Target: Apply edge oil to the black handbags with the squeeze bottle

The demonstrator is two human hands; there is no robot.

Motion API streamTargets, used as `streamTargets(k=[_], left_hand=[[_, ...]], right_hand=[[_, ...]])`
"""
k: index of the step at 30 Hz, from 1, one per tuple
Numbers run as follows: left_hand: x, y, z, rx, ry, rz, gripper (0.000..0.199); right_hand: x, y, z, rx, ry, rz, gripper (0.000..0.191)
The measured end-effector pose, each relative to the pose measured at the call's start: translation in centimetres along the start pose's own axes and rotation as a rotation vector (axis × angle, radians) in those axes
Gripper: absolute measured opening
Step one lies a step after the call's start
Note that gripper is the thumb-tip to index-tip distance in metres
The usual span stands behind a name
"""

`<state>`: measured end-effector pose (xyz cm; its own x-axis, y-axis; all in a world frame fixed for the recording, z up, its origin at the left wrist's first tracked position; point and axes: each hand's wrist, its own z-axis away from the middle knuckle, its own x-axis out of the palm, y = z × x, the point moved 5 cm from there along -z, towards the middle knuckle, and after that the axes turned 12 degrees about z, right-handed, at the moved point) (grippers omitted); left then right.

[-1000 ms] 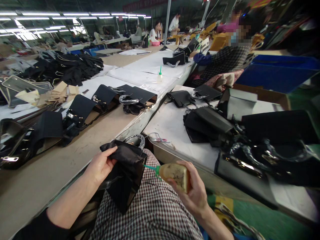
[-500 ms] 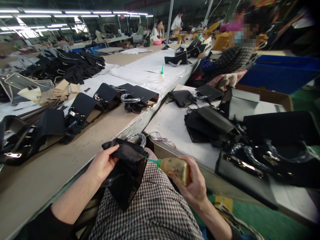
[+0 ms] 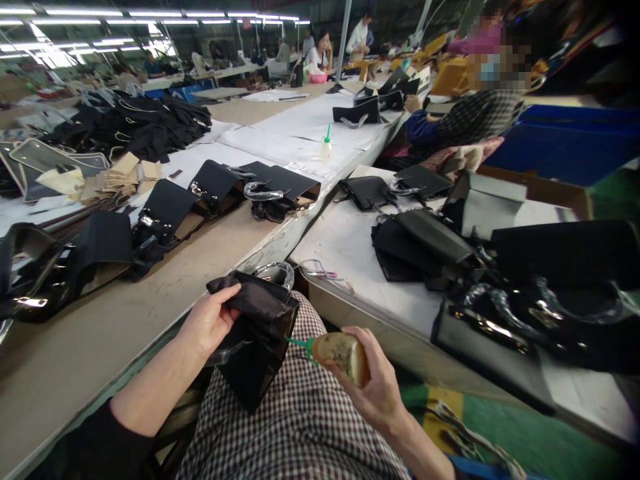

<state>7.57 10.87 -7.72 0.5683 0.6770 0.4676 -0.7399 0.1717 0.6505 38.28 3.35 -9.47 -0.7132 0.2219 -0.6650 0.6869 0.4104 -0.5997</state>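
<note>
On my lap, over a checked apron (image 3: 320, 400), rests a black handbag (image 3: 255, 360) with its dark lining showing and a plastic-wrapped handle at the far end. My left hand (image 3: 213, 320) pinches the upper left edge of the bag between thumb and fingers. In my right hand (image 3: 373, 380) is a squeeze bottle (image 3: 343, 357) of yellowish-brown liquid, tilted to the left. Its thin green nozzle points at the right edge of the bag; whether the tip touches the bag I cannot tell.
Several black handbags (image 3: 175, 207) line the left table (image 3: 165, 287). More bags (image 3: 420, 247) are heaped on the right table. A second green-tipped bottle (image 3: 326, 147) stands farther back. A co-worker in a checked sleeve (image 3: 480, 110) sits at the right, near a blue bin (image 3: 565, 143).
My right hand has moved down and slightly left with the squeeze bottle, and its nozzle now points lower along the bag's edge. My left hand keeps its hold on the bag.
</note>
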Motion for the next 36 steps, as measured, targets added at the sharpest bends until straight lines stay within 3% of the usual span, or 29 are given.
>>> streamTargets(k=[14, 21, 26, 30, 36], left_hand=[[0.1, -0.1, 0.5, -0.018, 0.021, 0.053, 0.021], [-0.4, -0.1, 0.3, -0.004, 0.021, 0.065, 0.017], [-1.0, 0.0, 0.4, -0.015, 0.05, 0.083, 0.016], [-1.1, 0.2, 1.0, -0.023, 0.059, 0.108, 0.02], [-1.6, 1.0, 2.2, 0.024, 0.052, 0.125, 0.018]], right_hand=[[2.7, 0.4, 3.5, 0.079, -0.136, -0.072, 0.043], [4.0, 0.6, 4.8, 0.172, -0.14, -0.052, 0.043], [3.7, 0.2, 5.3, 0.243, -0.166, -0.08, 0.042], [3.0, 0.0, 5.4, 0.235, -0.124, -0.078, 0.036], [3.0, -0.6, 6.3, 0.226, -0.115, -0.046, 0.042]])
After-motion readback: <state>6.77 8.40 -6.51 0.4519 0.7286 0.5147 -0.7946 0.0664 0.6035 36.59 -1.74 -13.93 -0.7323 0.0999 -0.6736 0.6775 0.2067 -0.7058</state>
